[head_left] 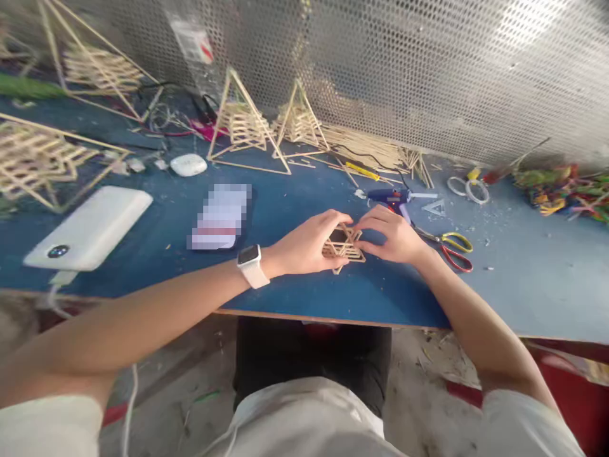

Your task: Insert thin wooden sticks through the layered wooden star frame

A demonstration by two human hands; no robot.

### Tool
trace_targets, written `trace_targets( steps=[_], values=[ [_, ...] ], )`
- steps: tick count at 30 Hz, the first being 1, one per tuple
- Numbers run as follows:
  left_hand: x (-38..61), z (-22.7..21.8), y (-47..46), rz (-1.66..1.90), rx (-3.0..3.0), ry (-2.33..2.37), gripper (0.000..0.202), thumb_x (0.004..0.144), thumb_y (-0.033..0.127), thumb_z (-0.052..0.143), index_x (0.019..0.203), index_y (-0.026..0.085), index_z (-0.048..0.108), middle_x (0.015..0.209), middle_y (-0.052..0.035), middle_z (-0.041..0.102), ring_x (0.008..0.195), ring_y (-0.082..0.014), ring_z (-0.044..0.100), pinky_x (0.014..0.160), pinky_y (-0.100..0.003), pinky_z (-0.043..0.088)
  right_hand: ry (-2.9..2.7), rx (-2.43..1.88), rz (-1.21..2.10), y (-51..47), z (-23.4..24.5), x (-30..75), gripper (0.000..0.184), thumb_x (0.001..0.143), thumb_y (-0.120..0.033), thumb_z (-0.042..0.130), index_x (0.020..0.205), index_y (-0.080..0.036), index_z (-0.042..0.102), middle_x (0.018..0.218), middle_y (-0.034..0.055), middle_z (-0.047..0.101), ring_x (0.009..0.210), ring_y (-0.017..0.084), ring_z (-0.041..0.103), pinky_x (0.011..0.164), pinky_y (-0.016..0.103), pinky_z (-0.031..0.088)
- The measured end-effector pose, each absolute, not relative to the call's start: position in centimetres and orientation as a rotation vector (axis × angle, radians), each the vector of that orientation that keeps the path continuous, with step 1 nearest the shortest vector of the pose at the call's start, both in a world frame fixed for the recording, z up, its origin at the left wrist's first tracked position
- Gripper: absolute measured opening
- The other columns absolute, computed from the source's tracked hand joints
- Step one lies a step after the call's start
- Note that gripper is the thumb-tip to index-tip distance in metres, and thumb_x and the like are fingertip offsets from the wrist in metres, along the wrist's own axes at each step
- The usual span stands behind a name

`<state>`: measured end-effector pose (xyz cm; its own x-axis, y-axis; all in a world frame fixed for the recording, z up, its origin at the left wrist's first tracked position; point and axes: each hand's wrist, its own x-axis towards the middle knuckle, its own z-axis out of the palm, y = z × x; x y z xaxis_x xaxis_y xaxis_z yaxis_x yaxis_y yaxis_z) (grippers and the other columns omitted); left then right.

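Note:
A small stacked frame of thin wooden sticks (351, 252) sits low over the blue table, in front of my body. Wrapped round its left side is my left hand (316, 241), thumb at the near edge and fingers at the far edge. My right hand (387, 233) pinches the frame's right side with thumb and fingers; whether a loose stick is between the fingertips cannot be made out. Just beyond the right hand lies a blue glue gun (387, 195). Scissors (454, 247) with yellow and red handles lie to its right.
Finished stick pyramids (247, 130) stand at the back and left. A pile of loose sticks (371, 149) lies along the perforated metal panel (428, 70). A phone (221, 216), a white power bank (92, 228), a yellow-handled knife (361, 170) and tape rolls (476, 190) are on the table.

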<state>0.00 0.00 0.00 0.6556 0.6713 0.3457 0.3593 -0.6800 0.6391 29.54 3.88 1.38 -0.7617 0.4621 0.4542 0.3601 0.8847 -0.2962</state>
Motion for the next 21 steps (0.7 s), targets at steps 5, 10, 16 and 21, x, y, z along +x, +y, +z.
trace_targets(
  steps=[5, 10, 16, 21],
  values=[
    [0.1, -0.6, 0.4, 0.808, 2.371, 0.858, 0.088, 0.092, 0.049, 0.093, 0.159, 0.025, 0.041, 0.161, -0.0162, 0.058, 0.15, -0.0361, 0.061, 0.129, -0.057, 0.053, -2.523, -0.593, 0.282, 3.5, 1.7, 29.3, 0.042, 0.1, -0.037, 0.087, 0.139, -0.031, 0.073, 0.128, 0.0084, 0.079, 0.113, 0.03, 0.076, 0.101, 0.053, 0.065],
    [-0.1, -0.7, 0.5, 0.811, 2.362, 0.845, 0.093, 0.092, 0.052, 0.095, 0.162, 0.025, 0.039, 0.162, -0.0176, 0.058, 0.152, -0.0369, 0.06, 0.13, -0.058, 0.053, -2.495, -0.604, 0.319, 3.1, 1.3, 28.5, 0.047, 0.099, -0.042, 0.089, 0.142, -0.034, 0.072, 0.132, 0.0091, 0.078, 0.118, 0.031, 0.077, 0.102, 0.054, 0.067],
    [-0.6, -0.7, 0.4, 0.797, 2.388, 0.826, 0.101, 0.087, 0.051, 0.098, 0.164, 0.024, 0.038, 0.166, -0.0189, 0.054, 0.159, -0.0381, 0.054, 0.135, -0.06, 0.048, -2.459, -0.608, 0.353, 3.1, 1.2, 28.3, 0.046, 0.098, -0.039, 0.091, 0.139, -0.032, 0.073, 0.129, 0.009, 0.078, 0.117, 0.03, 0.077, 0.1, 0.052, 0.068],
    [-0.6, -0.7, 0.4, 0.769, 2.386, 0.836, 0.096, 0.09, 0.048, 0.095, 0.164, 0.025, 0.038, 0.165, -0.0175, 0.055, 0.156, -0.0366, 0.056, 0.134, -0.059, 0.049, -2.462, -0.607, 0.345, 3.2, 1.2, 28.3, 0.045, 0.099, -0.039, 0.089, 0.14, -0.034, 0.072, 0.129, 0.008, 0.079, 0.119, 0.03, 0.077, 0.101, 0.052, 0.069]
  ],
)
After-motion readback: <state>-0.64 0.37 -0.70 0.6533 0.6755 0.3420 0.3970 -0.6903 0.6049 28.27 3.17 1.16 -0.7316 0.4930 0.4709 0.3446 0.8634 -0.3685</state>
